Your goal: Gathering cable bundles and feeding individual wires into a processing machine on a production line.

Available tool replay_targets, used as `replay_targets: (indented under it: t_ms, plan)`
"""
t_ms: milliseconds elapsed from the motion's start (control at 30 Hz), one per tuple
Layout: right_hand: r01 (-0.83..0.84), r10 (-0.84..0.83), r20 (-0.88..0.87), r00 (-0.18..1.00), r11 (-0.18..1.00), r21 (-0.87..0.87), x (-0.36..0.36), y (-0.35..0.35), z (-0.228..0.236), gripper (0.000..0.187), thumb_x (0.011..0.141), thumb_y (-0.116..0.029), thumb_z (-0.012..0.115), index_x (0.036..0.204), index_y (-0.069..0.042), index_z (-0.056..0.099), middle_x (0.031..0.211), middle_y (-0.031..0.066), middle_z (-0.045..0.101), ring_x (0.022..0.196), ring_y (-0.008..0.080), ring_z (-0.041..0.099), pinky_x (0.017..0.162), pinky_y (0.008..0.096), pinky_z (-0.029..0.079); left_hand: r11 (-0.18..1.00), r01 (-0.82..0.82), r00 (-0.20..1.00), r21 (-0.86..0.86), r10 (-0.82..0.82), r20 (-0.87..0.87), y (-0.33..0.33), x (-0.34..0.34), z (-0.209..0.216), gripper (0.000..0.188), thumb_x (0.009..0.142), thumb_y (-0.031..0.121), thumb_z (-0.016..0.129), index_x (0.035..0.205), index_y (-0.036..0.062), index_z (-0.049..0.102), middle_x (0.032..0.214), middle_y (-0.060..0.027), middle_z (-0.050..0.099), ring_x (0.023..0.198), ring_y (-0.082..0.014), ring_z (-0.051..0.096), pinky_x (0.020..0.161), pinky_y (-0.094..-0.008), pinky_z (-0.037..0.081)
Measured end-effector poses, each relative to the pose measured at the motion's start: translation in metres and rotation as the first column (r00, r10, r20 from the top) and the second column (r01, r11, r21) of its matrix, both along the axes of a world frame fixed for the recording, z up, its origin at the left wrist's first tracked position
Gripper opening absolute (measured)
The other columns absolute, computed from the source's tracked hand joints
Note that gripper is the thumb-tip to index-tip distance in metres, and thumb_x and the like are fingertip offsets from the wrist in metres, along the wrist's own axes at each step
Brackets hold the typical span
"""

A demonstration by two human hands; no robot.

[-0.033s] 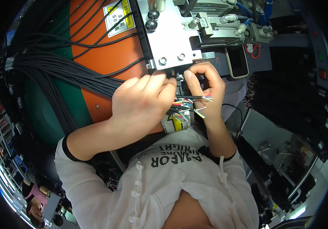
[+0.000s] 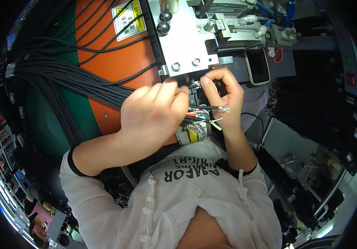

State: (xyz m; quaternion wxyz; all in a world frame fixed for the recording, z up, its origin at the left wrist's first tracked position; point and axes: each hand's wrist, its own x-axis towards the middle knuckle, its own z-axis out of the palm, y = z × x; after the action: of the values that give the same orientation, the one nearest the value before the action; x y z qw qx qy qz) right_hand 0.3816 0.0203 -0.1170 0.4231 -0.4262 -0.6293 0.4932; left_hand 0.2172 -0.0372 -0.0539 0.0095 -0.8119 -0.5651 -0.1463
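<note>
My left hand [image 2: 155, 108] is closed around a bundle of black cables [image 2: 103, 89] at the front of the machine. Out of the fist, on its right, stick stripped cable ends [image 2: 203, 114] with thin red, yellow, green, white and blue wires. One single cable [image 2: 193, 86] is pinched between the left thumb and fingers, just below the machine's metal block [image 2: 186, 41]. Facing it, my right hand [image 2: 227, 91] has thumb and index finger pressed together on that cable's fine wire ends. The other fingers of the right hand are curled, and the exact grip is partly hidden.
An orange and green work surface [image 2: 116, 66] lies to the left, with loose black cables across it. Air cylinders [image 2: 240, 29] with blue hoses stand behind on the right. A phone [image 2: 257, 66] lies beside them. Dark cable bundles [image 2: 311, 95] hang at the right.
Both hands have shifted very slightly left. A little more of the pinched cable's wire ends shows beside my right thumb.
</note>
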Motion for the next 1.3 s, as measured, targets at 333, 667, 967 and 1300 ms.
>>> replay_targets:
  t_ms: [333,667,967,1300]
  plan:
    - [-0.45,0.544,-0.192,0.817,0.809,0.378,0.03,0.022,0.019,0.016,0.072,0.004,0.071,0.087,0.003,0.065,0.082,0.0112,0.064,0.077,0.0207,0.061,0.068,0.0288,0.048,0.997,-0.023,1.0,-0.077,0.021,-0.018,-0.001,-0.007,0.002,0.024,0.069,0.013,0.065,0.091,0.0062,0.066,0.072,-0.0005,0.052,0.06,-0.0119,0.055,0.053,-0.0228,0.04]
    - [-0.128,0.131,-0.195,0.972,0.991,0.03,0.02,0.0,0.038,0.011,0.072,0.007,0.071,0.081,0.003,0.066,0.082,0.0124,0.066,0.072,0.015,0.061,0.06,0.0226,0.047,0.948,0.121,0.921,0.294,-0.218,0.323,0.004,-0.008,-0.004,0.033,0.072,0.019,0.068,0.099,0.0004,0.065,0.079,-0.0072,0.059,0.057,-0.0179,0.056,0.045,-0.0274,0.04]
    - [-0.038,0.061,-0.521,0.852,0.998,0.056,-0.008,-0.008,0.035,0.013,0.076,0.0,0.072,0.084,0.003,0.063,0.086,0.014,0.064,0.08,0.0203,0.06,0.068,0.0273,0.046,0.957,0.103,0.89,0.272,-0.21,0.404,0.004,-0.009,-0.01,0.025,0.07,0.012,0.069,0.092,0.0009,0.064,0.069,-0.0042,0.049,0.055,-0.0164,0.052,0.042,-0.0277,0.036]
    - [-0.064,0.071,-0.342,0.937,0.997,0.032,0.002,-0.005,0.032,0.011,0.077,-0.002,0.072,0.081,0.001,0.062,0.083,0.0102,0.06,0.076,0.0169,0.056,0.068,0.0259,0.044,0.971,0.131,0.921,0.199,-0.193,0.337,0.002,-0.009,-0.004,0.02,0.068,0.008,0.067,0.088,0.0063,0.063,0.069,-0.0028,0.045,0.055,-0.0142,0.049,0.041,-0.0267,0.034]
